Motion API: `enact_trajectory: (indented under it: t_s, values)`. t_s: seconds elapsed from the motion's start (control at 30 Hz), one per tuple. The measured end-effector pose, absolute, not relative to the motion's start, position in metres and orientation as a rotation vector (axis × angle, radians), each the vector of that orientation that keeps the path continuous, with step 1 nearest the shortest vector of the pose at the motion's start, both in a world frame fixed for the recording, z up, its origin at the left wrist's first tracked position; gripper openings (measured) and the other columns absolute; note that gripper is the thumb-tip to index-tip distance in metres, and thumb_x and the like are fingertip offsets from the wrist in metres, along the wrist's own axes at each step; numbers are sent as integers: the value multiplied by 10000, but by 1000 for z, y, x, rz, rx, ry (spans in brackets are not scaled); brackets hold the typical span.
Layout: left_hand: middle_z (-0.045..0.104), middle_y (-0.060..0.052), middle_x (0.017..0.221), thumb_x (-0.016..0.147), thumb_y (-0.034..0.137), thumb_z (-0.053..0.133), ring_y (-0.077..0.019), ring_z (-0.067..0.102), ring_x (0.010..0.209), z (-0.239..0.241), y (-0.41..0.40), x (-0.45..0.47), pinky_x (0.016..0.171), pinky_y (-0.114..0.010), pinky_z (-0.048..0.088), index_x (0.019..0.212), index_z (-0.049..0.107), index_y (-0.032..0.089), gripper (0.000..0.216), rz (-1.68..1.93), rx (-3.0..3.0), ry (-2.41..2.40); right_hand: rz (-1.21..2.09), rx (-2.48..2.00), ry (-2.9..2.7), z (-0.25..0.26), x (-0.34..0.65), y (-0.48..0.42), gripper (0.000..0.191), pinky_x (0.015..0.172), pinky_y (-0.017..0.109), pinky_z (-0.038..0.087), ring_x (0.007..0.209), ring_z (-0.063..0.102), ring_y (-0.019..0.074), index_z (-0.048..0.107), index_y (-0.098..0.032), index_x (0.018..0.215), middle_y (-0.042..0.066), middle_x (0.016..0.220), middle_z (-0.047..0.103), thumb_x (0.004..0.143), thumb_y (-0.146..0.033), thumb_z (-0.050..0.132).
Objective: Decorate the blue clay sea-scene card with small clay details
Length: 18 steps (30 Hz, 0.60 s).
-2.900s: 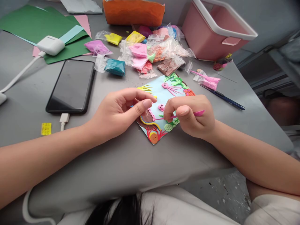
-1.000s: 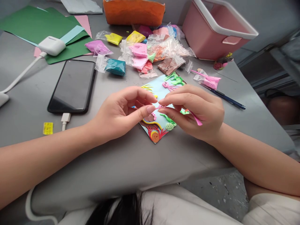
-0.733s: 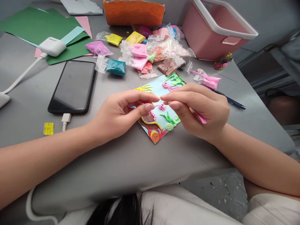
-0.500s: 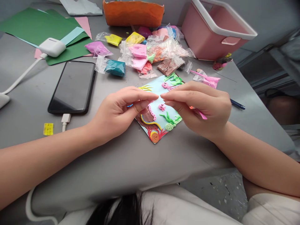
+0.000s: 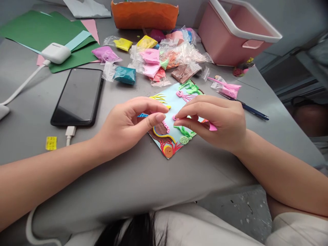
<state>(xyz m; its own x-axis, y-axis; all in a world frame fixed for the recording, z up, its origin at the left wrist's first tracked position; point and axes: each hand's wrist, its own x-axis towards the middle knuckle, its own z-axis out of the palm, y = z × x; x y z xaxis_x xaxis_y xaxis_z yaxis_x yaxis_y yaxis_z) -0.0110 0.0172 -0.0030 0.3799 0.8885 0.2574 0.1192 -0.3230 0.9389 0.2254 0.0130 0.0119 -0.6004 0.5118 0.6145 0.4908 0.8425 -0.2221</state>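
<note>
Over the clay picture card (image 5: 171, 89), both my hands hover a short distance apart. My left hand (image 5: 134, 124) has its thumb and index finger apart, and no held thing shows between them. The fingers of my right hand (image 5: 217, 119) are curled around what looks like a pink clay tool (image 5: 212, 126), its flared end jutting out below the palm. Whether a tiny bit of clay is between the right fingertips, I cannot tell. On the card are a pink octopus (image 5: 179, 93), green seaweed, a yellow plant and a round brown face (image 5: 168, 151) between red fronds. My fingers partly cover a second pink figure.
Several bags of coloured clay (image 5: 151, 56) lie behind the card. At left are a phone (image 5: 78, 97) on a cable, a white charger (image 5: 55, 53) and green paper (image 5: 28, 30). A pink bin (image 5: 217, 37), an orange container (image 5: 145, 15) and a dark pen (image 5: 252, 110) also stand or lie here.
My left thumb and index finger have parted, and so have the fingertips of my right hand. The right hand has shifted slightly left and down, uncovering the dark pen.
</note>
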Motion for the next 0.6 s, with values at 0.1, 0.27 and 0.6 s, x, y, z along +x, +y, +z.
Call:
enact_trajectory:
  t_s: [0.1, 0.27, 0.6]
  values:
    - [809, -31, 970, 893, 273, 785, -150, 764, 928, -3, 17, -10, 829, -180, 625, 888, 836, 193, 94, 1072, 1719, 886, 23, -691, -2341, 13, 226, 13, 63, 685, 229, 566, 750, 692, 115, 708, -212, 937, 17, 844, 742, 975, -172, 679]
    - [830, -10, 903, 889, 165, 764, -135, 782, 807, -2, 16, -9, 754, -168, 637, 1008, 842, 195, 146, 1046, 1648, 925, -44, -706, -2384, 12, 228, 13, 45, 654, 255, 551, 701, 655, 128, 700, -211, 941, 19, 812, 719, 982, -217, 681]
    - [808, 10, 777, 968, 189, 685, -96, 778, 726, 1, 14, -7, 716, -123, 627, 1025, 823, 180, 149, 1045, 1578, 922, -159, -653, -2513, 13, 230, 13, 88, 616, 267, 488, 679, 603, 127, 662, -188, 917, 19, 775, 682, 1001, -212, 652]
